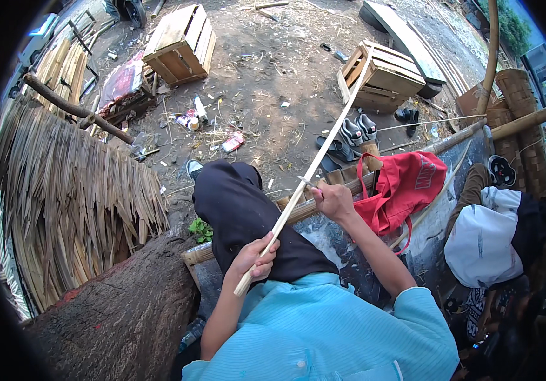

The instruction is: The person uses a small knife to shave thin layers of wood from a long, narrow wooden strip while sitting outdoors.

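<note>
Grasps pale wooden strip (331, 129) close to near end, with grip of left hand (257, 261) wrapped around. Slants strip from lap toward far right. Clenches small knife (308, 183) in grip of right hand (336, 202), with blade across strip. Note red bag (406, 190) on bench (325, 240), right of right hand.

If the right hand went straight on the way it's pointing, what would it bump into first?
Probably the pale strip: the right hand points forward and left toward it, and the knife it grips appears to lie across the strip. Depth is hard to judge.
</note>
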Demonstrator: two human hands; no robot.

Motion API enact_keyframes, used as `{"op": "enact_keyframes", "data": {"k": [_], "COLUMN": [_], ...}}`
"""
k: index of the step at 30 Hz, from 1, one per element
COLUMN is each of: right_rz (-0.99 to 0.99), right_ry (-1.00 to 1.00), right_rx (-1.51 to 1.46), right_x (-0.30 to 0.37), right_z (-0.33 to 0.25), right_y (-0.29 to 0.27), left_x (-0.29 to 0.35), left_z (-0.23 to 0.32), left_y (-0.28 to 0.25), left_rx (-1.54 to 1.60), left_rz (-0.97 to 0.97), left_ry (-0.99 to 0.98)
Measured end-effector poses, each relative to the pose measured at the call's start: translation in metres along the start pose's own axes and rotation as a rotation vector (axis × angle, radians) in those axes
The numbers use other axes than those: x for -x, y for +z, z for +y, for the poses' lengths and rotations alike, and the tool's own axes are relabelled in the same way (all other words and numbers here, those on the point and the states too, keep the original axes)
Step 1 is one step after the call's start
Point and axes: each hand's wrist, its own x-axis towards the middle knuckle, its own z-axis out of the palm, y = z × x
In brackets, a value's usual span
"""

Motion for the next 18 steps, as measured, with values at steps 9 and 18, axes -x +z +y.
{"op": "enact_keyframes", "data": {"k": [9, 18], "right_rz": [-0.020, -0.059], "right_ry": [-0.161, -0.140], "right_rx": [-0.131, -0.119], "right_x": [0.008, 0.007], "right_z": [0.004, 0.002], "right_y": [0.010, 0.009], "left_x": [0.001, 0.001], "left_z": [0.000, 0.002], "left_y": [-0.007, 0.002], "left_rx": [0.165, -0.074], "left_rz": [-0.092, 0.052], "left_ry": [-0.010, -0.006]}}
